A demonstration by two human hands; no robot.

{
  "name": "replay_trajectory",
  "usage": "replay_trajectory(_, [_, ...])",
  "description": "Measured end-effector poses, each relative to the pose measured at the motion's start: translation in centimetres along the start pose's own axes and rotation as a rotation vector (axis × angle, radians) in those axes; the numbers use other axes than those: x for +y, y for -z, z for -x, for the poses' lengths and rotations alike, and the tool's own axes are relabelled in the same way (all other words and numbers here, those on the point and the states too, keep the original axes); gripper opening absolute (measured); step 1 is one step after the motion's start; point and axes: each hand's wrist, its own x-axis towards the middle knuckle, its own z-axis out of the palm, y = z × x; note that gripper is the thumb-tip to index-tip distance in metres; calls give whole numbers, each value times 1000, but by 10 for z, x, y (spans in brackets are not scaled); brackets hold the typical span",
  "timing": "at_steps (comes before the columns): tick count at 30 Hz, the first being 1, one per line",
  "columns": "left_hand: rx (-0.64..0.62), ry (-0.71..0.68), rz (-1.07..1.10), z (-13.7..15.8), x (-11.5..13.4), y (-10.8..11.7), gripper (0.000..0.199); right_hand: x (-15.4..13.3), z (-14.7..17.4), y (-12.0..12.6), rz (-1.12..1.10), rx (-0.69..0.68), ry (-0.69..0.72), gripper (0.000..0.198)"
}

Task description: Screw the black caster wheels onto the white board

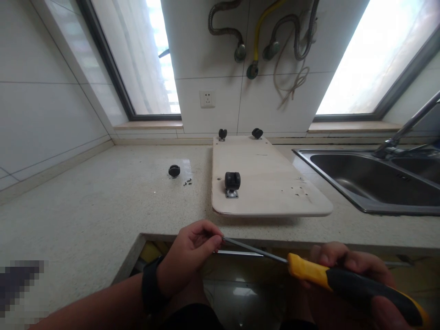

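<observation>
My right hand is wrapped round the yellow and black handle of a screwdriver, held level over the counter's front edge. At the other end my left hand pinches the tip of its shaft between thumb and fingers. Whether a screw sits there too is hidden. Beyond both hands lies a cream board. A black caster stands on its near left corner, with a second caster and a third caster at the far end. Several holes show at the near right corner.
A loose caster and several small screws lie on the speckled counter, left of the board. To the right is a steel sink with a faucet. Hoses and a socket are on the wall.
</observation>
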Motion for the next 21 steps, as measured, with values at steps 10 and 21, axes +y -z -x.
replay_trajectory(10, [63,-454,-290,12,4,-3,12,11,-16,11,-139,34,-327,24])
replay_trajectory(21, [83,-517,-377,-11,34,-12,14,-5,-35,1,-152,111,-346,32])
